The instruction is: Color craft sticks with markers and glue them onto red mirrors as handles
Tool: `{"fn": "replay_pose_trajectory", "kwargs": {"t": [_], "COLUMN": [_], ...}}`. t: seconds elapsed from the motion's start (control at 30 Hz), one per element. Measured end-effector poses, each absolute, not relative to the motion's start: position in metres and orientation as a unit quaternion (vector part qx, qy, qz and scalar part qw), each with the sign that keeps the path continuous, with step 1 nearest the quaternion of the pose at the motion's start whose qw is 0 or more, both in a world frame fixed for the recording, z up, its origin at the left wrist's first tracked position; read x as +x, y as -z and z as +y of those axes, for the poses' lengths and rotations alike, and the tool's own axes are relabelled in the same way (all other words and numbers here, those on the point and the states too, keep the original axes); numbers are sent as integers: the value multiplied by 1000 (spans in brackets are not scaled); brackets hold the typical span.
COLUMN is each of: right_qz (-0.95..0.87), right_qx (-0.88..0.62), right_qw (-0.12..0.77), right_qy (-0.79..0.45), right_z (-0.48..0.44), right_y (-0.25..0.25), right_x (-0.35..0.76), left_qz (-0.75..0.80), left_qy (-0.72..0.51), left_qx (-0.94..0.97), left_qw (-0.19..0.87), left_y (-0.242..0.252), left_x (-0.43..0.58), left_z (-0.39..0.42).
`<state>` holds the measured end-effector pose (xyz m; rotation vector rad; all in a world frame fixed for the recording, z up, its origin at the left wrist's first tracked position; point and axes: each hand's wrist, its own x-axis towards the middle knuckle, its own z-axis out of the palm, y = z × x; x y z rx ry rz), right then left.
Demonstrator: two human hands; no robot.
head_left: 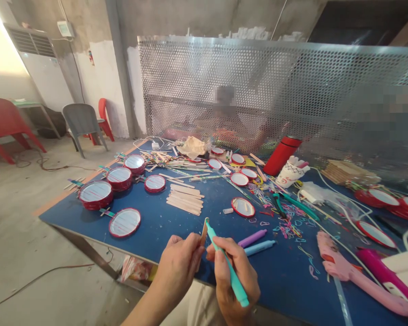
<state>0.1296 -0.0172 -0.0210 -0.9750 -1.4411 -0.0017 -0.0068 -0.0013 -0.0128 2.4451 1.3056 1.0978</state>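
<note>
My left hand (179,265) pinches a thin wooden craft stick (204,232) upright over the near edge of the blue table (177,226). Gripped like a pen in my right hand (236,271) is a teal marker (226,265); its tip touches the top of the stick. A purple marker (252,237) and a light blue marker (260,247) lie just beyond my right hand. More plain wooden sticks (185,198) lie in a loose row further back.
Red-rimmed round mirrors sit stacked at the left (95,194), single (124,222) and scattered mid-table (243,207). A pink glue gun (347,271) lies at right, with coloured rubber bands (292,224), a red flask (281,155) and a paper cup (290,172). Behind the perforated metal screen (279,90) sits another person.
</note>
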Motion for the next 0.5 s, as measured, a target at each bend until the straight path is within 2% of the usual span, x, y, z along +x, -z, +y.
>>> {"fn": "replay_pose_trajectory", "kwargs": {"t": [0.33,0.5], "right_qz": [-623,-573], "right_qx": [-457,-461], "right_qw": [634,676], "right_qy": [-1,-45], "right_z": [-21,-21], "right_y": [26,22], "right_x": [131,129], "left_qz": [442,442], "left_qy": [-350,-360], "left_qx": [821,819], "left_qw": [88,70], "left_y": [15,15], "left_x": [-8,-8], "left_z": [0,-1]}}
